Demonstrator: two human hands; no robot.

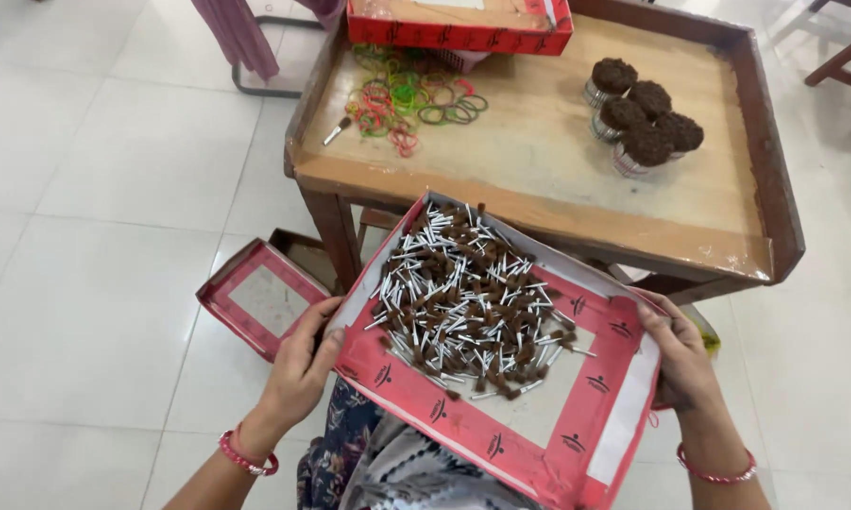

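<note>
Both hands, left hand (298, 364) and right hand (682, 354), grip a light, floppy red box lid (501, 434) by opposite edges; loose white-stemmed brown sticks (468, 302) could slide.

sticks (463, 302) in tray (501, 444) | table (539, 179) behind tray | bands (411, 94) on table

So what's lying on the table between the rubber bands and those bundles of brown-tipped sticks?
Nothing: in the head view, the wooden table is bare between the rubber bands and the bundles.
</note>
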